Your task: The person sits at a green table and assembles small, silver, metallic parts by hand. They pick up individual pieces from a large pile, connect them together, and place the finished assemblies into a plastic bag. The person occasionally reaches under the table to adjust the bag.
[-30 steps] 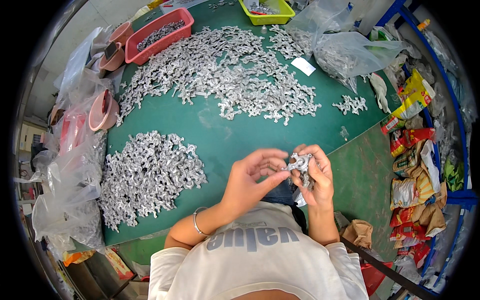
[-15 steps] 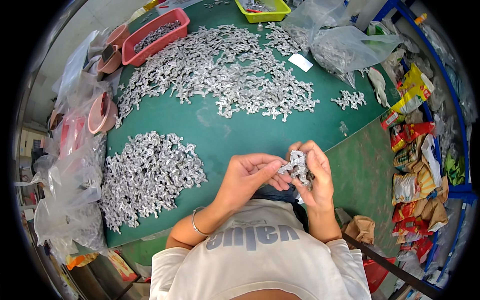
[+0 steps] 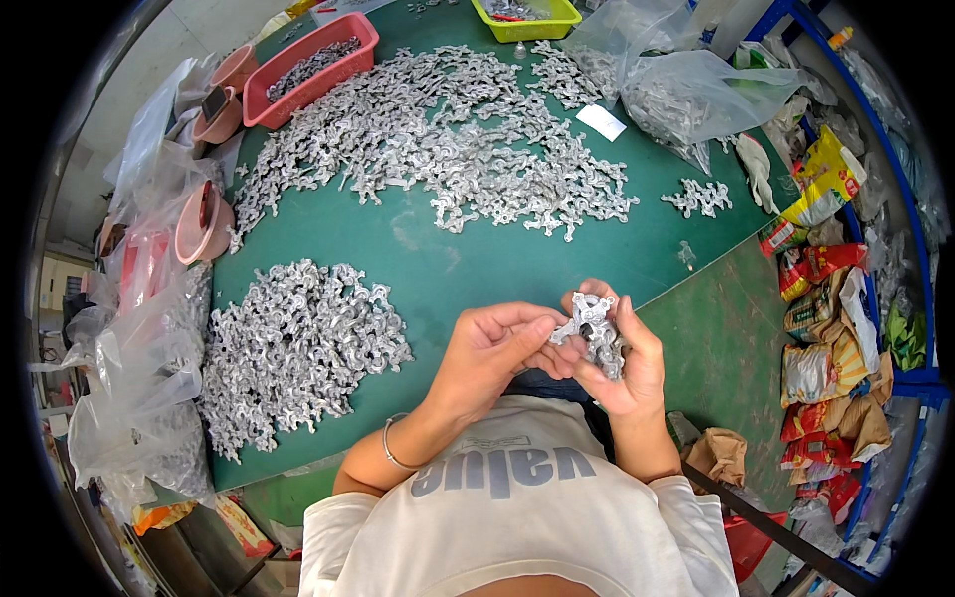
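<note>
Head view, looking down on a green work table [image 3: 468, 269]. The right hand [image 3: 622, 363] is curled around a small bundle of silver metal castings [image 3: 597, 328], fingers closed on it. The left hand [image 3: 492, 353] meets it from the 9 o'clock side, its fingertips [image 3: 542, 328] pinched narrow on the edge of the same bundle. Both hands hover just off the near table edge, above the person's lap, at about 5 o'clock from the table's centre. A thin bracelet [image 3: 390, 453] circles the left wrist.

Surrounding items: 1 dense heap of like castings [image 3: 293, 348] lies at 9 o'clock from the hands, well apart from them. A larger, looser spread of castings [image 3: 438, 149] covers the far half of the table at 12 o'clock. A small separate cluster [image 3: 701, 196] sits at 1 o'clock. A red tray [image 3: 298, 95] holding more parts stands at 11 o'clock; a yellow-green tray [image 3: 527, 25] stands at 12 o'clock at the far edge. Clear plastic bags [image 3: 686, 95] rest at 1 o'clock. Pink bowls [image 3: 204, 224] line the left edge at 10 o'clock. Coloured packets [image 3: 826, 328] are stacked at 3 o'clock beside a blue rack [image 3: 900, 189].
</note>
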`<control>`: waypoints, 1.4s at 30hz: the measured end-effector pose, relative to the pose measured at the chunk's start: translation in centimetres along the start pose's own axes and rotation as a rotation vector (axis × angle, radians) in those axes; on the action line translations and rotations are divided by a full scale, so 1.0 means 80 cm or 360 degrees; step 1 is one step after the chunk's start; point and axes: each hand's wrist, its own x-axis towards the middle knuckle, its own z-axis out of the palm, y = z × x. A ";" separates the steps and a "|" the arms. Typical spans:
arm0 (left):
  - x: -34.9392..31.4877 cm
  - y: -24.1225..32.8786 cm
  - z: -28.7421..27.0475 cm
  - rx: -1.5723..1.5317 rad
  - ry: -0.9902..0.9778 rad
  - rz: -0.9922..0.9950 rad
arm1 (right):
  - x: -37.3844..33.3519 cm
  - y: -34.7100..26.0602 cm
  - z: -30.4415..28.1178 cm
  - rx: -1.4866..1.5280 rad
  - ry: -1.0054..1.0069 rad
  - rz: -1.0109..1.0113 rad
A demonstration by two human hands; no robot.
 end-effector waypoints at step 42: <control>-0.020 -0.006 0.015 0.1105 0.0129 0.0972 | -0.003 0.006 -0.010 0.0029 -0.0313 -0.0142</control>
